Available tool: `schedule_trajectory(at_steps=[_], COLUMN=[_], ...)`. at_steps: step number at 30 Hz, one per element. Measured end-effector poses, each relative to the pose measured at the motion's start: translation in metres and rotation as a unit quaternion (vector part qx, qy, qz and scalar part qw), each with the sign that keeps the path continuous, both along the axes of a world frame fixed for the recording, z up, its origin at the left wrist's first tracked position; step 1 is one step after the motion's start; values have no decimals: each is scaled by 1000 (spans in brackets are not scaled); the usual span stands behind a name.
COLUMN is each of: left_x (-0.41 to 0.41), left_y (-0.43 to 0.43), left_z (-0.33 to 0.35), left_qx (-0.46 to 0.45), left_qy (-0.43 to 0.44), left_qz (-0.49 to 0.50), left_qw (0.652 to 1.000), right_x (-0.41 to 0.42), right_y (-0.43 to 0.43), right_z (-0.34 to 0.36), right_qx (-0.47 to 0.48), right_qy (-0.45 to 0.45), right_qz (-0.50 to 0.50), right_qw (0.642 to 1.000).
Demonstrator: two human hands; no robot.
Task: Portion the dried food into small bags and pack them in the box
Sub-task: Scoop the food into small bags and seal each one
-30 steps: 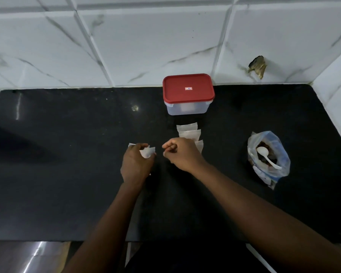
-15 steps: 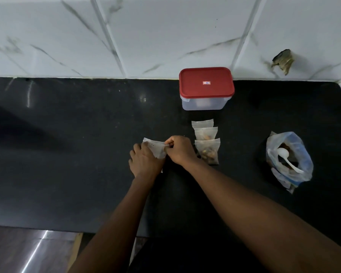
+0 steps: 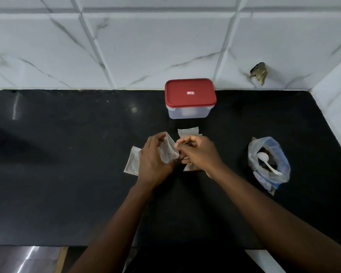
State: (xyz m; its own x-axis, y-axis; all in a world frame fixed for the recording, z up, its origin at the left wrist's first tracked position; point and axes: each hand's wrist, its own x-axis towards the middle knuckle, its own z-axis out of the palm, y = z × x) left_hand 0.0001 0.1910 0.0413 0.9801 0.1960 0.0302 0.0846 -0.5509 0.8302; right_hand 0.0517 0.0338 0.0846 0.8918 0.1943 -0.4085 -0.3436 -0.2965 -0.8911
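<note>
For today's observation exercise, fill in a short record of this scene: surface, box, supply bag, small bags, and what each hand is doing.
surface: black counter against a tiled wall
box: clear box, red lid on
supply bag: open plastic bag, white spoon inside
small bags: row before the box; another lying flat
left hand: holds a small bag
right hand: fingers pinch that bag's edge

A home kitchen: black stone counter (image 3: 67, 174) against a marble-veined white tile backsplash (image 3: 146, 46).
</note>
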Motion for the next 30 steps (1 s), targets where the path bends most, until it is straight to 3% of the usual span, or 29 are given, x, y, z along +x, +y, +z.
schedule_trajectory(at_steps=[3, 12, 30], left_x=[5, 15, 39], left_y=[-19, -83, -174], left_z=[1, 12, 3], left_qx=[50, 52, 138], left_qy=[-24, -8, -26], left_qz=[-63, -194, -228], left_qw=[996, 980, 964], right_x=[0, -8, -11], right_y=[-25, -95, -185], right_z=[8, 5, 7], right_qx=[-15, -28, -170], right_qy=[2, -44, -143], right_qz=[-5, -45, -8], right_qw=[1000, 998, 975])
